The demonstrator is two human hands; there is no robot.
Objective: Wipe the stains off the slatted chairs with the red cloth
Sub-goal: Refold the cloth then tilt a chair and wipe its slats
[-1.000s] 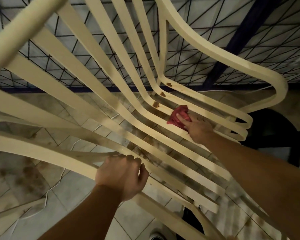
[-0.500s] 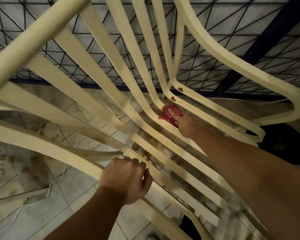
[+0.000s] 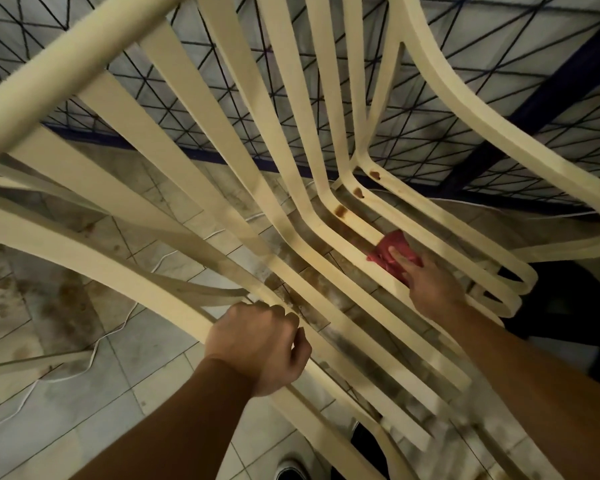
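A cream slatted chair [image 3: 174, 157] fills the view, its slats bending from the back into the seat. My left hand [image 3: 257, 344] grips a seat slat near the left armrest, fingers curled round it. My right hand [image 3: 426, 282] presses the crumpled red cloth [image 3: 390, 249] onto a seat slat with straight fingers. Three brown stains sit at the slat bends beyond the cloth: the stain nearest the cloth [image 3: 341, 211], a middle stain [image 3: 358, 192] and a far stain [image 3: 374, 174]. Dull brown smears run along the slats near the cloth.
Under the chair lies a dirty tiled floor [image 3: 59, 306] with a white cable [image 3: 125, 317] across it. A dark blue wire fence [image 3: 499, 109] stands behind the chair. A shoe [image 3: 291, 471] shows at the bottom edge, a dark round object [image 3: 561, 306] at the right.
My right hand pushed the cloth up to the slat bend, then drew it back down along the slat. The stain nearest the cloth shows again. My left hand kept its grip.
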